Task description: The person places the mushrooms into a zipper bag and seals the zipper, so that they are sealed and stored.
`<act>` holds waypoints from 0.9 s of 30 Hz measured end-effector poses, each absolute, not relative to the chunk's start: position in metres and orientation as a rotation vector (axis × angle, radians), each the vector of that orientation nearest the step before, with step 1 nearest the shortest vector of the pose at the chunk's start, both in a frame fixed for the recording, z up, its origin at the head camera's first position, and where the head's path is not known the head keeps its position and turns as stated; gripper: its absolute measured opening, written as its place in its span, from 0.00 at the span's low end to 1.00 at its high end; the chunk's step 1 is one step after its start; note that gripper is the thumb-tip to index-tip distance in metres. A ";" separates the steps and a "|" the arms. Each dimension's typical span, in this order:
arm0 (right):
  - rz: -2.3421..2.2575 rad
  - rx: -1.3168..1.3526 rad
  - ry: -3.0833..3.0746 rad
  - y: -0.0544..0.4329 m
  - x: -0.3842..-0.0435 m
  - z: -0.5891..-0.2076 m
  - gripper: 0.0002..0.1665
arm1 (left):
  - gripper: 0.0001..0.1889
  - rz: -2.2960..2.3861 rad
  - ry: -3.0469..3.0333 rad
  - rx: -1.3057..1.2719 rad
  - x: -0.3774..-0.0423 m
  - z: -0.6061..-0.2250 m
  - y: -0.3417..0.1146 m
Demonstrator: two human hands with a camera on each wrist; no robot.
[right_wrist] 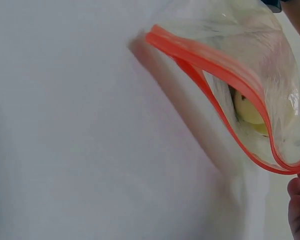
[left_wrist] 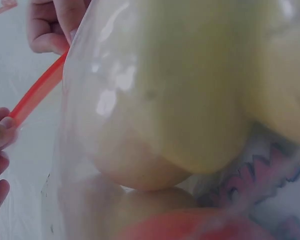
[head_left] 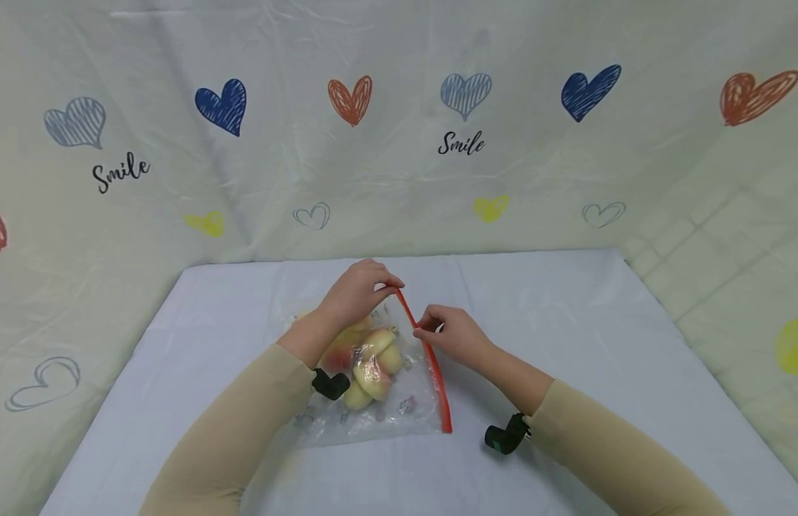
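Observation:
A clear plastic zip bag with a red zip edge lies on the table, its mouth facing right. Several yellow fruits with a red blush sit inside, seen close through the film in the left wrist view. My left hand pinches the far end of the red edge between thumb and fingers. Nearer to me along that edge, my right hand pinches it too. In the right wrist view, the two red lips stand apart over part of their length and meet toward the near end.
A white cloth covers the table. Behind it hangs a pale backdrop printed with hearts and the word Smile. Black wrist cameras sit at both sleeve cuffs; the left one overlaps the bag in the head view.

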State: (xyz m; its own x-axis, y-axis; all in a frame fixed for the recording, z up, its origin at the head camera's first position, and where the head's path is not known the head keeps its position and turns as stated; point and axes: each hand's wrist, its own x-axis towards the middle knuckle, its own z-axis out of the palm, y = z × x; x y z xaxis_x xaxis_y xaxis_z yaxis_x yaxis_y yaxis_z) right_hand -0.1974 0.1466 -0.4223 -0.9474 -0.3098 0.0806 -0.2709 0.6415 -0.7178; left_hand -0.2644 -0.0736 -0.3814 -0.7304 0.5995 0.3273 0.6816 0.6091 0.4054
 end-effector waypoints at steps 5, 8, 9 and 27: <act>-1.178 -0.479 2.789 0.152 -0.192 -0.423 0.07 | 0.09 -0.708 -2.642 -1.105 -0.268 -0.381 -0.068; -1.153 -0.459 2.768 0.155 -0.190 -0.425 0.07 | 0.09 -0.672 -2.649 -1.104 -0.269 -0.379 -0.065; -1.150 -0.451 2.759 0.156 -0.188 -0.426 0.07 | 0.09 -0.665 -2.658 -1.097 -0.268 -0.378 -0.064; -1.152 -0.386 2.656 0.161 -0.170 -0.431 0.08 | 0.10 -0.708 -2.842 -0.860 -0.269 -0.377 -0.055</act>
State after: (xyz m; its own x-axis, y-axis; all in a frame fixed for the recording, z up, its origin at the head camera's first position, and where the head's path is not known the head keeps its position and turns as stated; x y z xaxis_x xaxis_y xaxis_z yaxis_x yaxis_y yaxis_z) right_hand -0.1698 0.1615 -0.4312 -0.9413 -0.3236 -0.0960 -0.1510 0.6583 -0.7374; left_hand -0.2686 -0.0548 -0.3769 -0.8377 0.5029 0.2131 0.5441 0.7343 0.4059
